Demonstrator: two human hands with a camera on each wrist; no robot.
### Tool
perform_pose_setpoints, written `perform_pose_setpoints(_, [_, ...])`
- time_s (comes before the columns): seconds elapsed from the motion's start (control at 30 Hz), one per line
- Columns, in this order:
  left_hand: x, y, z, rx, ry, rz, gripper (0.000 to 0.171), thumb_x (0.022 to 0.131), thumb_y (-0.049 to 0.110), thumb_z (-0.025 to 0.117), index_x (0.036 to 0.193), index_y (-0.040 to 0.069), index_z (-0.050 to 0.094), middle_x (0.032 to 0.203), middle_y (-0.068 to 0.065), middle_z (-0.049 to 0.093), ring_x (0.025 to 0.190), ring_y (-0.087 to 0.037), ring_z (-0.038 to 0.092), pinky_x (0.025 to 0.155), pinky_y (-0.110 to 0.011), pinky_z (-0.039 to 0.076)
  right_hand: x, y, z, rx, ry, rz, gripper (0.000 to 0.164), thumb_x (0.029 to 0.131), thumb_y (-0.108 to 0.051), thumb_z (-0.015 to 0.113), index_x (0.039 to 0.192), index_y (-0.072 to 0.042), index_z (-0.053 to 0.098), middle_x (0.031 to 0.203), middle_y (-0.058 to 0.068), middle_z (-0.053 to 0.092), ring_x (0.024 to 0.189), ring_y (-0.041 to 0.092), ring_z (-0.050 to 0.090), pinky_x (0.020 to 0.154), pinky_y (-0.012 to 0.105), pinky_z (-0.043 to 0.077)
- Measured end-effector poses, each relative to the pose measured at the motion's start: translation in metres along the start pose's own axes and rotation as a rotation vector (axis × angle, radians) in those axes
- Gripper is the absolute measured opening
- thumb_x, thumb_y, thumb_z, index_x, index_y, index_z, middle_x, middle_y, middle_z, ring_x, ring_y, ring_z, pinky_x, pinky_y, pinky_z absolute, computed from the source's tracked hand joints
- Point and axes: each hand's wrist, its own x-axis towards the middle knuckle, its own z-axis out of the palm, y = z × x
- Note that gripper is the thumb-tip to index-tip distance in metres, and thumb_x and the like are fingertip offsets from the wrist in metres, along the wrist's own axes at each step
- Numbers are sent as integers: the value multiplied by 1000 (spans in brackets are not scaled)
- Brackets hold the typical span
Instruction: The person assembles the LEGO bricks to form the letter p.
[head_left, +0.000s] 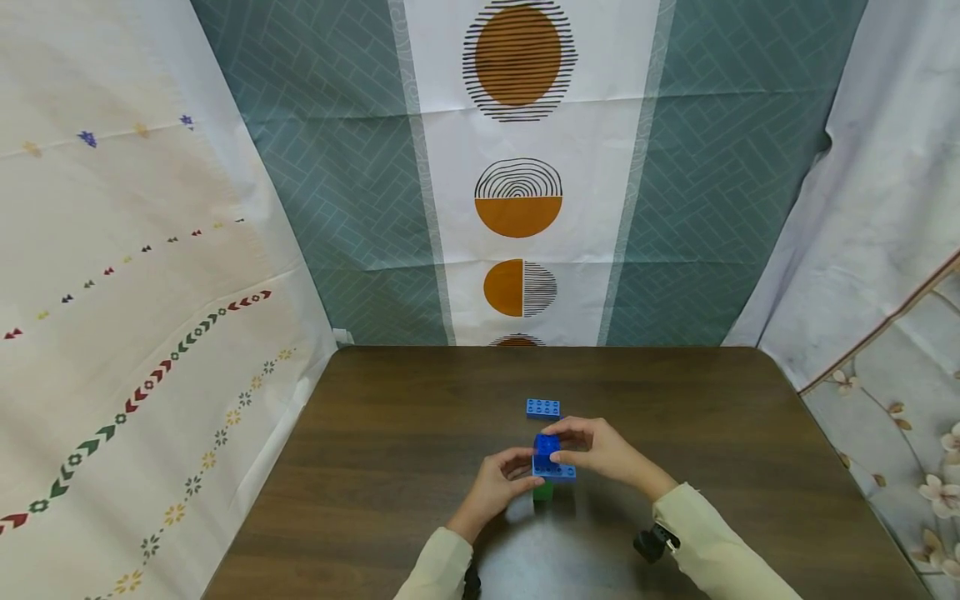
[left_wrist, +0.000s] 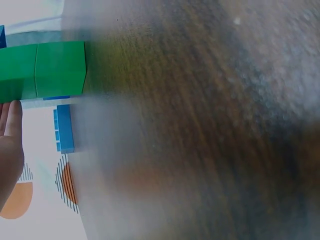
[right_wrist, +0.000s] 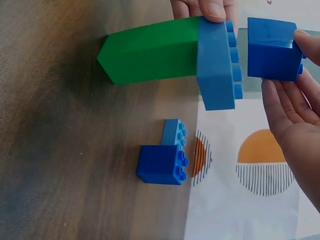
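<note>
A tower of two green bricks (right_wrist: 155,50) stands on the table with a long light blue brick (right_wrist: 217,65) across its top, overhanging to one side. My left hand (head_left: 491,483) pinches the end of that light blue brick between thumb and fingers. Between the thumb and fingers of my right hand (head_left: 600,450) is a square dark blue brick (right_wrist: 272,50). It hovers over the light blue brick's studs, a narrow gap apart. In the left wrist view the green bricks (left_wrist: 55,70) rise beside the left hand's fingers.
Behind the tower, a second long light blue brick (head_left: 543,408) lies on the brown table (head_left: 420,392). Near it sits another square dark blue brick (right_wrist: 160,164), hidden in the head view. Patterned cloths (head_left: 352,183) hang behind and at both sides of the table.
</note>
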Motion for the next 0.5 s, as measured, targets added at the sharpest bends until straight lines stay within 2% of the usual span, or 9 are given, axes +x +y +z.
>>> perform_pose_setpoints(0.27, [0, -3, 0, 2, 7, -5, 34, 84, -2, 71, 116, -7, 62, 115, -22, 64, 111, -33, 61, 97, -41, 49, -3, 3, 6, -21, -25, -2, 34, 90, -16, 69, 121, -2, 63, 114, 12, 64, 102, 20, 64, 92, 38, 53])
perform_pose_setpoints(0.5, [0, -2, -1, -1, -2, -1, 35, 84, -2, 71, 118, -7, 61, 117, -23, 64, 112, -33, 61, 98, -41, 48, -1, 3, 6, -20, -23, -22, 34, 89, -14, 70, 121, -2, 64, 112, 12, 65, 101, 20, 64, 92, 42, 52])
